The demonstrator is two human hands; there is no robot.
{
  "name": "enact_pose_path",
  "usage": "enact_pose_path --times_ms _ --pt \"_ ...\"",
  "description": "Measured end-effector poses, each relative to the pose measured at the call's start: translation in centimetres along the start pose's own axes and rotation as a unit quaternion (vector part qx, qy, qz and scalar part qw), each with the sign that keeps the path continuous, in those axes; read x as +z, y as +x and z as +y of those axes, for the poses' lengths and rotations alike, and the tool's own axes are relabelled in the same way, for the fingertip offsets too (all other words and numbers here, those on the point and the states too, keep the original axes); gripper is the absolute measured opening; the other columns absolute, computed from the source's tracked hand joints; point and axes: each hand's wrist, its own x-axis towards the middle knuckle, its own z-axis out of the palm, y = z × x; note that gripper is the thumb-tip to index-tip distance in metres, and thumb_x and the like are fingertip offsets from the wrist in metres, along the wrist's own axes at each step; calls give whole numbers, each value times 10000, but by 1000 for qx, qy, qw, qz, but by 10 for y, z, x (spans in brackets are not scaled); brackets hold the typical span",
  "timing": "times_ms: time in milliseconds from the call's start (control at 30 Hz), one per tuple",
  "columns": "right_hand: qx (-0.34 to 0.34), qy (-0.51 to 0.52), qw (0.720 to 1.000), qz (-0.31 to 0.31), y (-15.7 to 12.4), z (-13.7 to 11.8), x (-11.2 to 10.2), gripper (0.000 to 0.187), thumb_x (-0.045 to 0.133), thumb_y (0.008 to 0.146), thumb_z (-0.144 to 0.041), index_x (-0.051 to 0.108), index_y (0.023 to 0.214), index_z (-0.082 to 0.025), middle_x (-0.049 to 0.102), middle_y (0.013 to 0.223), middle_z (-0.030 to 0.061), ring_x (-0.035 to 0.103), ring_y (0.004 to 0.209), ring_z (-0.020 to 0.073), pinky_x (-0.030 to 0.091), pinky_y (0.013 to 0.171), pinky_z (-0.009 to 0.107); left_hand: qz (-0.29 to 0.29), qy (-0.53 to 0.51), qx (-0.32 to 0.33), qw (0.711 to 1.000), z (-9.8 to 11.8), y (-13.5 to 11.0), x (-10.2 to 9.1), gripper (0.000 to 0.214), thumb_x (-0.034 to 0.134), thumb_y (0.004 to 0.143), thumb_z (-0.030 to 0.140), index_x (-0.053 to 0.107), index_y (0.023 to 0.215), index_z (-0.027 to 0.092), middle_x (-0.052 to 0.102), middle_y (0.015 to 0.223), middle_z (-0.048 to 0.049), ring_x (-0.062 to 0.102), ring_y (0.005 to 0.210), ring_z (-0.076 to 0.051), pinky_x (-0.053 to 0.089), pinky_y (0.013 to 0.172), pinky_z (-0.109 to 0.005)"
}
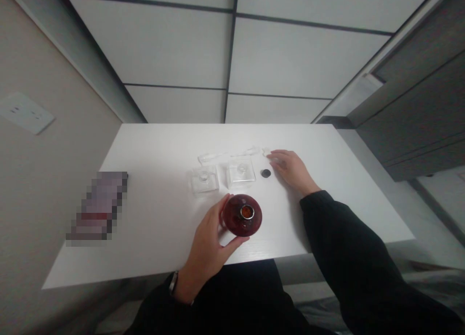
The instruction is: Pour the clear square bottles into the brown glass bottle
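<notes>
My left hand point(209, 243) is wrapped around a dark red, rounded glass bottle point(234, 223), held near the table's front edge. Its narrow neck faces up at me, uncapped, with orange-red showing inside. Farther back on the right, my right hand point(288, 170) rests low over the tabletop, fingers bent together at a small whitish, see-through piece point(266, 152) too faint to name. Just left of that hand lies a small dark round disc point(266, 173), like a cap. Two clear square containers point(241, 173) with round knobs on top stand beyond the bottle.
Thin clear plastic pieces point(210, 157) lie behind the containers on the white table point(156, 204). A blurred-out flat object point(100, 204) lies at the left edge. A wall with a socket point(27, 113) borders the left, and white panels point(181, 49) stand behind.
</notes>
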Motion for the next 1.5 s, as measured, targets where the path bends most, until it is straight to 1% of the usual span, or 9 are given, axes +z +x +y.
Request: enact_pose_path --times_ms 167,300,433,533,667,1100,1233,1367,1500 --pt "29 -22 999 8 10 0 -11 230 624 971 -362 774 1013 -192 795 988 125 710 878 260 597 888 479 -14 -21 -4 1000 0 4 -3 853 929 806 347 474 1527 317 684 1471 -112 697 1339 -320 605 1120 -501" --pt "2 98 993 71 -10 -44 -45 221 704 976 -413 769 1071 -224 806 1018 82 745 881 217 643 773 380 -43 -53 -16 998 2 6 -5 840 939 789 336 506 1508 302 694 1461 -118 698 1335 -332 605 1116 -511" --pt "-176 203 963 -4 -32 -120 -69 123 733 988 -298 806 1087 -297 823 1042 31 775 960 184 667 809 335 -61 -78 -35 994 2 6 -7 777 912 818 362 534 1493 293 700 1456 -119 699 1333 -339 603 1113 -519" --pt "-290 248 919 -99 -35 -152 -70 298 613 1036 -139 799 1200 -305 824 1156 27 775 1054 153 662 908 322 -55 -72 -44 995 2 6 -7 739 901 829 377 554 1476 291 714 1437 -111 712 1307 -333 595 1118 -521" --pt "-318 257 903 -130 -38 -149 -67 406 543 1051 -93 757 1320 -310 812 1228 52 768 1116 170 662 938 361 -59 -68 -38 995 3 7 -6 694 868 863 365 553 1477 293 708 1450 -103 702 1324 -316 580 1136 -505" --pt "-231 82 963 108 -155 -137 -46 802 672 910 31 522 1594 -360 761 1120 90 761 955 220 682 713 337 -44 -58 -61 996 11 9 -6 750 939 782 425 569 1419 282 718 1394 -104 717 1275 -332 611 1076 -494" --pt "-204 78 961 169 -158 -161 -42 774 679 907 20 555 1575 -351 741 1065 84 743 897 223 679 687 353 -7 -35 -44 998 11 6 1 736 926 790 458 548 1392 266 712 1348 -101 726 1214 -311 611 1040 -468" --pt "-250 37 952 170 -147 -186 -35 774 645 952 -14 468 1639 -325 785 1071 79 732 912 224 679 757 372 20 -13 -12 1000 11 6 6 648 836 879 464 531 1411 254 693 1320 -99 716 1188 -287 606 1013 -444" --pt "-262 6 947 185 -145 -171 -29 754 643 956 -15 481 1632 -304 786 1100 88 725 961 226 664 803 377 22 19 -10 1000 11 8 5 623 872 847 489 569 1334 245 709 1248 -79 721 1145 -282 609 972 -421"
